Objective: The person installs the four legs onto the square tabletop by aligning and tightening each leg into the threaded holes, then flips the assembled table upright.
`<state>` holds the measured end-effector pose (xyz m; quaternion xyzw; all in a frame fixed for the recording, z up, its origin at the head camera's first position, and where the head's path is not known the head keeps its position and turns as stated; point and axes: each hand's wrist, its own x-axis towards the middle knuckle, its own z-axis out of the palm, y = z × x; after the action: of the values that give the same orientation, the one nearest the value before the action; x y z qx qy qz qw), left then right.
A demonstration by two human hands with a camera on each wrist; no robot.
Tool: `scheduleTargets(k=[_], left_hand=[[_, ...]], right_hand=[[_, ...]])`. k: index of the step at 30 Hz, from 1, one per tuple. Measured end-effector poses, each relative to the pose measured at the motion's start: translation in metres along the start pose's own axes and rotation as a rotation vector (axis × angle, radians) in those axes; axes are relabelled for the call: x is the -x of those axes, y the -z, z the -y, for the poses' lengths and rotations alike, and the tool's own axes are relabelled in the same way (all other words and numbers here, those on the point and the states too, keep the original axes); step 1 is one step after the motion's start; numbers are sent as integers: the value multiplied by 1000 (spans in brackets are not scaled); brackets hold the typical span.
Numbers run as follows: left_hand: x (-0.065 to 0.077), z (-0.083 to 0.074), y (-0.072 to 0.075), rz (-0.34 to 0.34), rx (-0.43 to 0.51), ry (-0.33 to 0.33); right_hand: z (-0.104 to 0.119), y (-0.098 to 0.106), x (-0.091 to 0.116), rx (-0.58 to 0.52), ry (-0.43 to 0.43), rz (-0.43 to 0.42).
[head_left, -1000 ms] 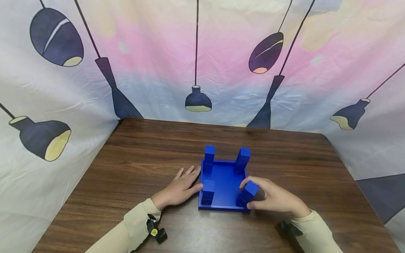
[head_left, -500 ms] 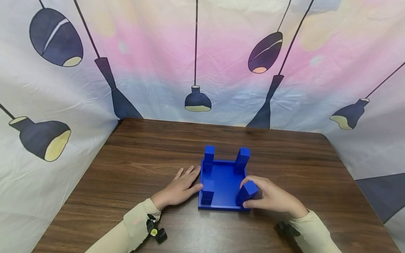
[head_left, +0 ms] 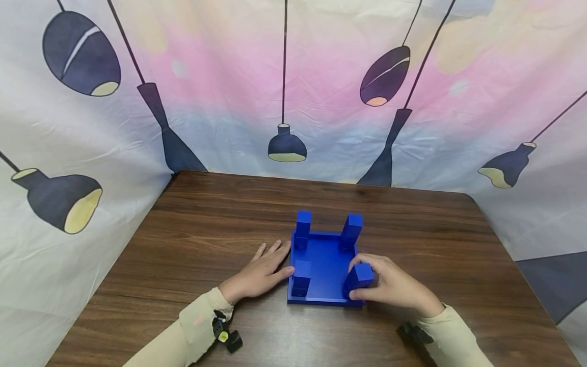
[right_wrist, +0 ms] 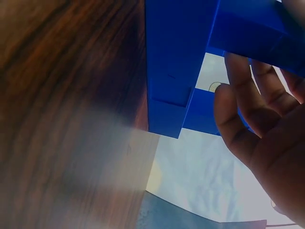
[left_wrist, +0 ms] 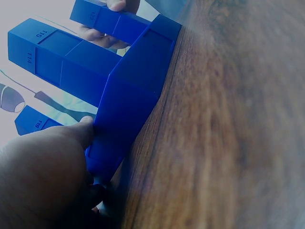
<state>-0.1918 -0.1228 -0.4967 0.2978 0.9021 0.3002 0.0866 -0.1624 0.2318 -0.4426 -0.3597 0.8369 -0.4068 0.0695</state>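
Note:
A shallow blue square tray (head_left: 324, 270) lies on the table with a blue post at each corner. At the near right corner, my right hand (head_left: 396, 288) grips the blue post (head_left: 362, 275) between thumb and fingers. In the right wrist view the fingers (right_wrist: 238, 95) are curled beside that post, and its base is out of clear sight. My left hand (head_left: 259, 275) rests flat against the tray's left side, fingers spread and thumb touching the edge near the front left post (head_left: 301, 280). The left wrist view shows numbers marked on the posts, such as this one (left_wrist: 62, 57).
Two more posts stand at the back, left (head_left: 303, 229) and right (head_left: 351, 232). The dark wooden table (head_left: 220, 214) ends at a cloth backdrop (head_left: 229, 102) printed with lamps. A wrist camera (head_left: 227, 336) sits at the left sleeve.
The post in my right hand has turned slightly and stands a little straighter. My right thumb has slid left across its near side. The left hand and tray have stayed put.

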Motion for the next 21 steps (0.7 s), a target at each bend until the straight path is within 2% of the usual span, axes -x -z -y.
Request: scheduleTargets(k=[14,21], left_hand=[[0,0,0,-4,-4,-1],[0,0,0,2,-6,-3]], right_hand=[[5,-4,-1,-37,-48,-15],[6,-4,-1,12,-68,-12]])
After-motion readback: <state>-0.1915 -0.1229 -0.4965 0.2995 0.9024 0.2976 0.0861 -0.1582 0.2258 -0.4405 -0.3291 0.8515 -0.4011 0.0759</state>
